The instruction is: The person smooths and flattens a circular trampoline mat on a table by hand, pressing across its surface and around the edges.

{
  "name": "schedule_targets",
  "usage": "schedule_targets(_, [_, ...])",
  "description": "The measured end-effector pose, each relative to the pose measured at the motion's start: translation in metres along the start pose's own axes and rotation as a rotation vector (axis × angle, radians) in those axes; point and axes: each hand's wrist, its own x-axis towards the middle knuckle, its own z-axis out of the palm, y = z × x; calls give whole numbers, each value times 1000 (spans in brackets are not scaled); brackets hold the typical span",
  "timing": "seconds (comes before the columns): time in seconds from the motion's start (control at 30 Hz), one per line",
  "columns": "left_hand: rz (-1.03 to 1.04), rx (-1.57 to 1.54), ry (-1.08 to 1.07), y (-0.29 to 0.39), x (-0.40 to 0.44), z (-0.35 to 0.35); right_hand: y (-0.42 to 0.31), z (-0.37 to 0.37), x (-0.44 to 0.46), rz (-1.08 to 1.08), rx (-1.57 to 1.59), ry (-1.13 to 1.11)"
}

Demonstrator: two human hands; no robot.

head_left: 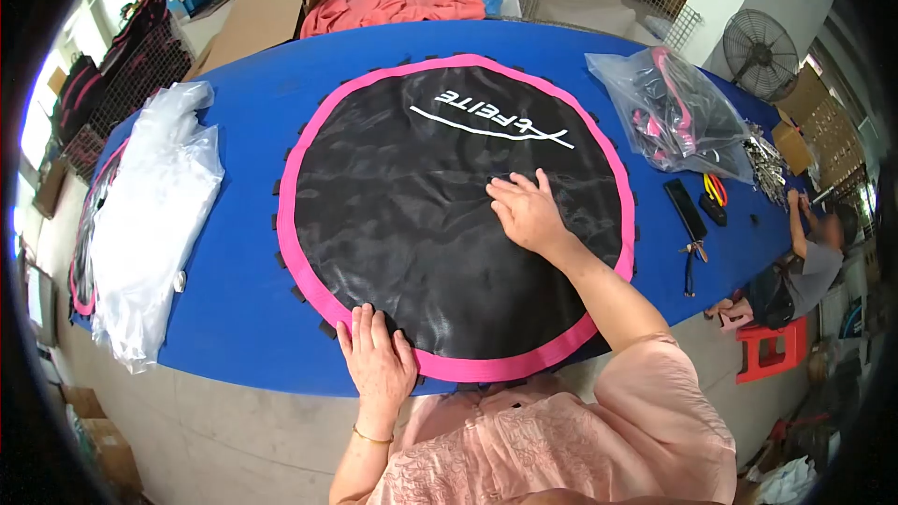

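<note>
A round black trampoline mat [421,224] with a pink border and white lettering lies spread on the blue table [243,318]. Small black tabs stick out around its rim. My left hand [379,355] rests on the pink border at the near left, fingers stretched out over the edge of the black fabric. Near the middle of the mat, my right hand [528,210] lies flat with its fingers spread. Neither hand holds anything. Faint creases run across the black fabric.
Clear plastic bags [154,215] cover another mat at the left. A bagged pink-and-black bundle [669,112] lies at the back right, near a dark phone [686,209], keys [694,251] and metal pieces [765,164]. A co-worker [814,252] sits at the right end.
</note>
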Motion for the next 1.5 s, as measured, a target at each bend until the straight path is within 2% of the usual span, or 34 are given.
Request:
schedule_targets(0.17, [4, 4, 0, 1, 0, 0, -31, 12, -2, -139, 94, -17])
schedule_targets(0.27, [6, 9, -1, 1, 0, 0, -45, 16, 11, -152, 84, -31])
schedule_targets(0.3, [4, 7, -5, 1, 1, 0, -51, 9, 18, -127, 57, -100])
schedule_targets(0.4, [3, 5, -7, 1, 1, -1, -53, 15, 31, -130, 29, -72])
schedule_targets(0.57, [-4, -5, 5, 0, 1, -1, -54, 5, 20, -133, 8, -170])
schedule_targets(0.63, [4, -2, 5, 1, 0, -1, -44, 15, 8, -182, 128, -73])
schedule_targets(0.97, [3, 3, 17, 1, 0, -2, -61, 24, 48, -139, 84, -114])
schedule_targets(1.3, [-9, -6, -4, 2, 1, -3, -68, 12, 10, -248, 144, -55])
schedule_targets(1.5, [0, -4, 1, 1, 1, -1, -79, 30, 33, -266, 127, -16])
